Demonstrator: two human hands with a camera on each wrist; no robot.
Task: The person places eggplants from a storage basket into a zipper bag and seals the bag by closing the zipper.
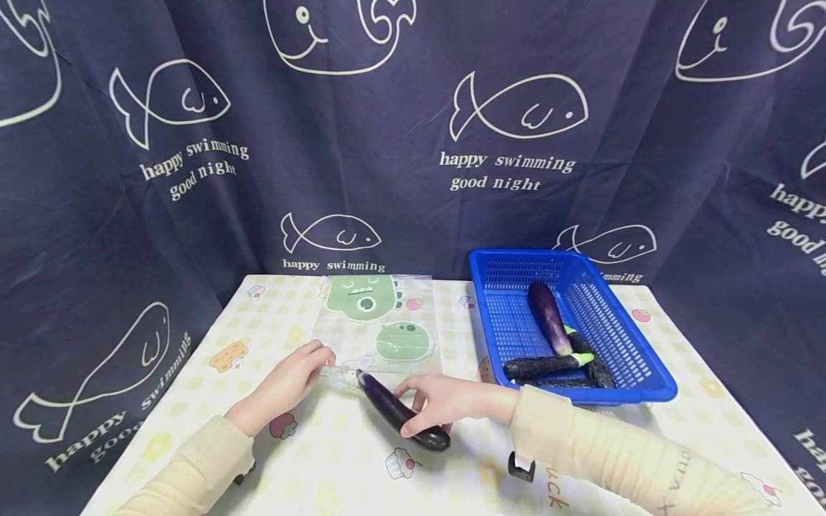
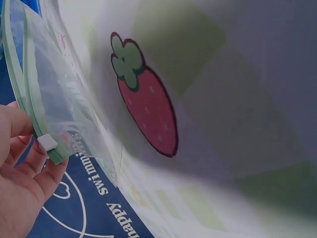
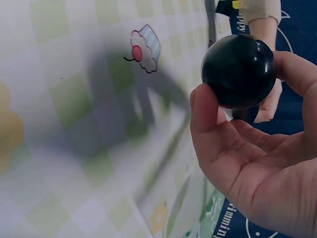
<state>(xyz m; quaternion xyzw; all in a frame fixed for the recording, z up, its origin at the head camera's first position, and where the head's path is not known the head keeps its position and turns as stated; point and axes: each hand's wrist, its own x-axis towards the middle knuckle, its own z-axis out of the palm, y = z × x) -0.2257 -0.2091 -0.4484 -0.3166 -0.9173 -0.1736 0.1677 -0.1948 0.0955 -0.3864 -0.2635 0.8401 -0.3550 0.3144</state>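
My right hand (image 1: 445,400) grips a dark purple eggplant (image 1: 393,407) near its rounded end; its stem end points up and left at the mouth of a clear zip bag (image 1: 413,304). In the right wrist view the rounded end of the eggplant (image 3: 240,72) faces the camera between thumb and fingers. My left hand (image 1: 293,376) pinches the bag's left corner, by the green zip strip. A white slider (image 2: 47,143) sits at the fingers of the left hand (image 2: 25,168) in the left wrist view. Green cartoon creatures are printed on the bag, which lies flat toward the back.
A blue plastic basket (image 1: 480,315) stands at the back right, holding another purple eggplant (image 1: 547,315) and several dark, rough-skinned vegetables with light green ends (image 1: 542,367). The checked tablecloth (image 1: 310,466) has printed fruit and cakes. A navy curtain (image 1: 400,165) hangs behind the table.
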